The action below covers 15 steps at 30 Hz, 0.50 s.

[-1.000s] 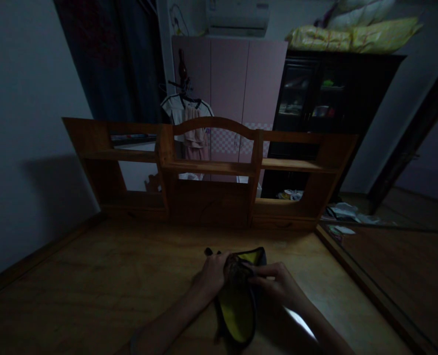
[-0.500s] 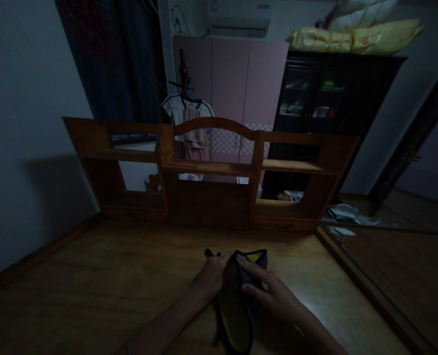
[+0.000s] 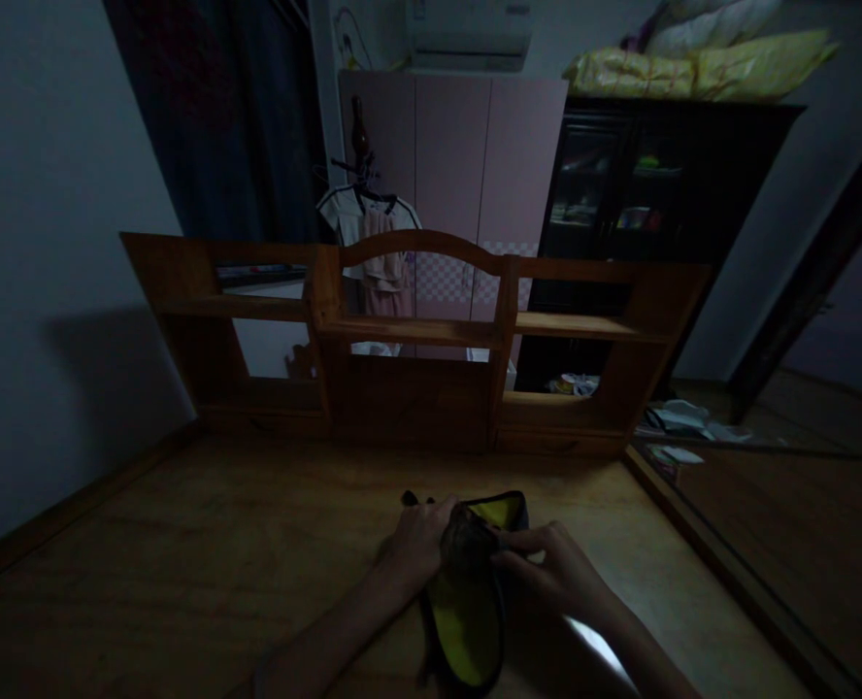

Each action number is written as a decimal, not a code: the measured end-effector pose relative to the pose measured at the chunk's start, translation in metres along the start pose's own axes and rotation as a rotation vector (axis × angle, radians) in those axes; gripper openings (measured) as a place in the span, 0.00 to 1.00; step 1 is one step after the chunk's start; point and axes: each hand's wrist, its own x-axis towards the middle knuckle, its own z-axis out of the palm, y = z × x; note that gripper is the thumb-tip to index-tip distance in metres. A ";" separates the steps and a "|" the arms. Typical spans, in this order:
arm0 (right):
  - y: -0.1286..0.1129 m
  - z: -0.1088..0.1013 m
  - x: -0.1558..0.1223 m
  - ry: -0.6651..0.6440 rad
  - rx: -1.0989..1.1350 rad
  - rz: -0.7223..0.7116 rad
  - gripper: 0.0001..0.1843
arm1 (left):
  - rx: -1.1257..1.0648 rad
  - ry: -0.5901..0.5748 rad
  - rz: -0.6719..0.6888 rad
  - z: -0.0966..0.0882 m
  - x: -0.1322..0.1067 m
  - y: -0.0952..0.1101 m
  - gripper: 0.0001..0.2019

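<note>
A dark soft case (image 3: pixel 467 631) with a yellow-green lining lies spread on the wooden desk (image 3: pixel 256 544), its long rounded part towards me. A second yellow-lined flap (image 3: pixel 508 509) stands up at its far right. Brownish dark material (image 3: pixel 467 539) bunches in the middle; I cannot make out what it is. My left hand (image 3: pixel 420 539) is closed on the case's left edge, beside a small black tab (image 3: pixel 409 498). With thumb and fingers pinched, my right hand (image 3: pixel 547 563) grips the dark edge on the right side of the case.
A wooden shelf unit (image 3: pixel 413 332) runs along the desk's far edge. At the left is a wall (image 3: pixel 52 291); a raised wooden rim (image 3: pixel 722 563) borders the desk at the right. Pink wardrobe doors (image 3: pixel 451 155) and a black cabinet (image 3: pixel 685 214) stand behind.
My right hand has moved slightly right and gone from fingers laid over the case to a pinch on its edge. More yellow lining shows. My left hand has stayed in place.
</note>
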 end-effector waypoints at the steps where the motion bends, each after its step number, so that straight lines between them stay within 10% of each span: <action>1: 0.001 -0.001 0.000 0.005 -0.010 0.005 0.16 | 0.011 -0.001 -0.006 0.000 0.000 0.000 0.14; 15: -0.005 -0.008 -0.002 0.105 0.013 0.017 0.12 | 0.101 -0.005 -0.048 0.005 0.002 -0.002 0.19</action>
